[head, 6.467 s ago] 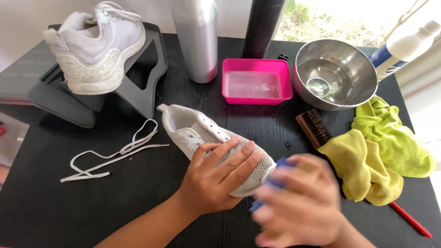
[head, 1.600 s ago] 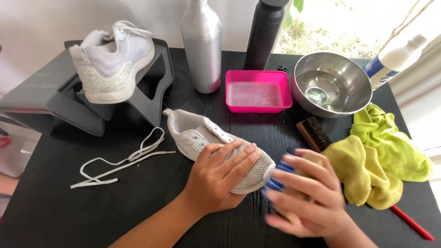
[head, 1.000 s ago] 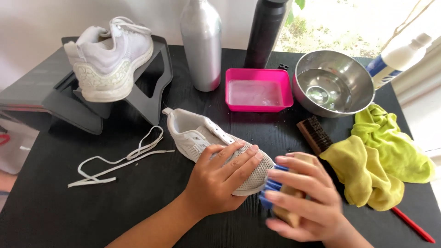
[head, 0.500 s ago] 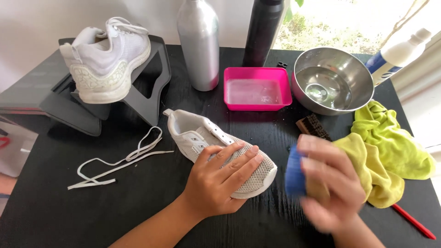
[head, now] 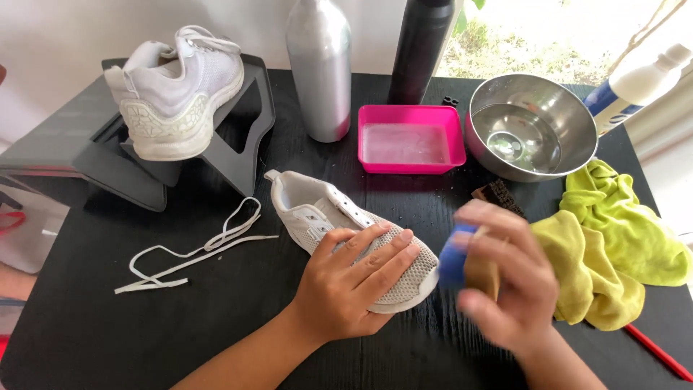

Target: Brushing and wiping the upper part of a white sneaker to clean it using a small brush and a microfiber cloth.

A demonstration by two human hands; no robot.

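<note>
A white laceless sneaker (head: 317, 209) lies on the black table (head: 216, 325), toe toward me. My left hand (head: 354, 282) lies flat over its mesh toe and pins it down. Just right of the toe, my right hand (head: 505, 282) is blurred and grips a wooden brush with blue bristles (head: 458, 260). The brush hangs a little off the shoe's tip. A loose white lace (head: 195, 245) lies to the left of the shoe.
A second white sneaker (head: 180, 94) rests on a dark stand (head: 238, 152) at back left. Behind stand a silver bottle (head: 320, 65), a black bottle (head: 422, 50), a pink tray of liquid (head: 411, 141) and a steel bowl (head: 530, 130). Yellow-green cloths (head: 613, 253) and a dark brush (head: 498, 196) lie at right.
My right hand with the brush has pulled away from the shoe's toe toward the right and lifted slightly. My left hand has stayed on the shoe.
</note>
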